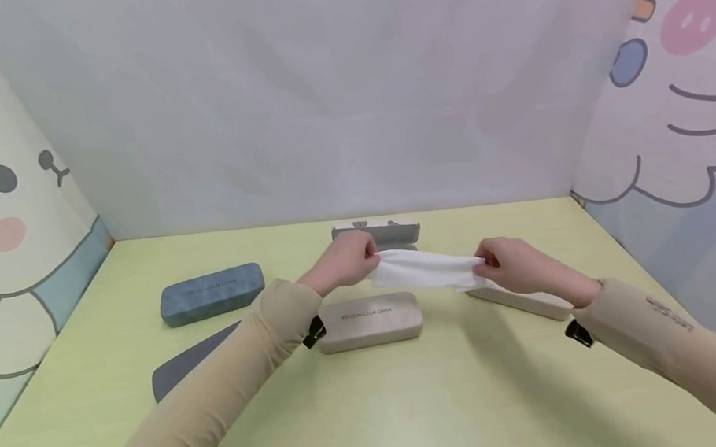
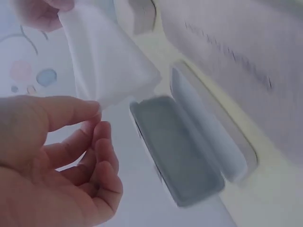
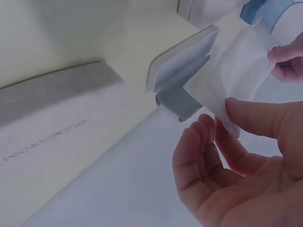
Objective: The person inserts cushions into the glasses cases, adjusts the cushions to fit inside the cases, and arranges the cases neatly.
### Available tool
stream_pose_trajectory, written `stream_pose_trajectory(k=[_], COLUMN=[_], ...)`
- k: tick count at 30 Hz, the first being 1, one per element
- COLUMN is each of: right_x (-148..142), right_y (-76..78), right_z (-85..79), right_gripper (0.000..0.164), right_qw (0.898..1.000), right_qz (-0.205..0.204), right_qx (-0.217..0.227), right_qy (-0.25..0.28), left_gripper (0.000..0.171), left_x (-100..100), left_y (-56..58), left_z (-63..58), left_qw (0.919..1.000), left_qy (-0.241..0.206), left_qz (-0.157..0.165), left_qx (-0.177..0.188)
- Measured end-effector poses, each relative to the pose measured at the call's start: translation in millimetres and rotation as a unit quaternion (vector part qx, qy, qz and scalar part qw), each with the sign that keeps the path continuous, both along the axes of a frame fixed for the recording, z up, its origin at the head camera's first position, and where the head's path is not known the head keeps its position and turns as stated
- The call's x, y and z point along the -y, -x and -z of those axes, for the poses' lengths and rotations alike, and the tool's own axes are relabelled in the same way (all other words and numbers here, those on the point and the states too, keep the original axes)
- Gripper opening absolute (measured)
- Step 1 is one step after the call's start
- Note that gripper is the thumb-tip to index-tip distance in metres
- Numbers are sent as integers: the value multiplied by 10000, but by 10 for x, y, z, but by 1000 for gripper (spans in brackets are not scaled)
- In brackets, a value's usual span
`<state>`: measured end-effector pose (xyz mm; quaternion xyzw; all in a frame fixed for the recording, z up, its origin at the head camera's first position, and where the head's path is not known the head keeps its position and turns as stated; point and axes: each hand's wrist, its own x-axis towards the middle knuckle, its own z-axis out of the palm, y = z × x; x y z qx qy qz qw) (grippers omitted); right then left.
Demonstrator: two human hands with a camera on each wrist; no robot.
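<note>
A thin white cloth [image 1: 427,269] is stretched between the two hands above the table. My left hand [image 1: 343,260] pinches one end of it between thumb and forefinger, the other fingers curled loosely, as the left wrist view shows. At the other end my right hand [image 1: 516,264] pinches a corner in the same way; the cloth hangs in soft folds in the right wrist view. Behind the cloth stands an eyeglass case [image 1: 377,234] with its lid up; its grey inside [image 2: 177,151] holds nothing that shows in the left wrist view.
A closed beige glasses case [image 1: 370,323] with lettering lies in front of the cloth. Another pale case [image 1: 526,303] is partly behind the right hand. On the left are a blue case [image 1: 212,294] and a dark grey case [image 1: 185,363], partly covered by the left sleeve.
</note>
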<state>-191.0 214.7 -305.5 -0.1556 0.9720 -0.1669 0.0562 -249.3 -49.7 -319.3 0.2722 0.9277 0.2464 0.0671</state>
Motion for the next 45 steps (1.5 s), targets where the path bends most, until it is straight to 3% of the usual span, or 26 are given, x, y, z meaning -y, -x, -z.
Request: stream_pose_trajectory(k=[8, 16, 24, 33, 40, 45], right_x=[301, 505, 542, 556, 600, 610], right_y=[481, 840, 954, 1055, 1084, 1093], right_z=[59, 294, 619, 734, 784, 808], right_gripper=[21, 25, 16, 19, 17, 19], right_qw=[9997, 9990, 9987, 9973, 9969, 9958], right_qz=[181, 427, 470, 658, 673, 791], right_qx=[-67, -84, 146, 324, 409, 455], right_qy=[-150, -95, 98, 38, 2, 30], left_gripper=[16, 16, 19, 23, 13, 36], left_x=[215, 295, 301, 308, 280, 248], left_y=[320, 533, 660, 711, 792, 813], left_z=[33, 237, 527, 573, 711, 719], left_qw=[9978, 9938, 9908, 9812, 9779, 9760], left_qy=[-272, -490, -212, 38, 89, 131], left_qz=[-564, -984, -1291, -1663, -1841, -1925], left_qx=[-239, -149, 344, 978, 988, 1011])
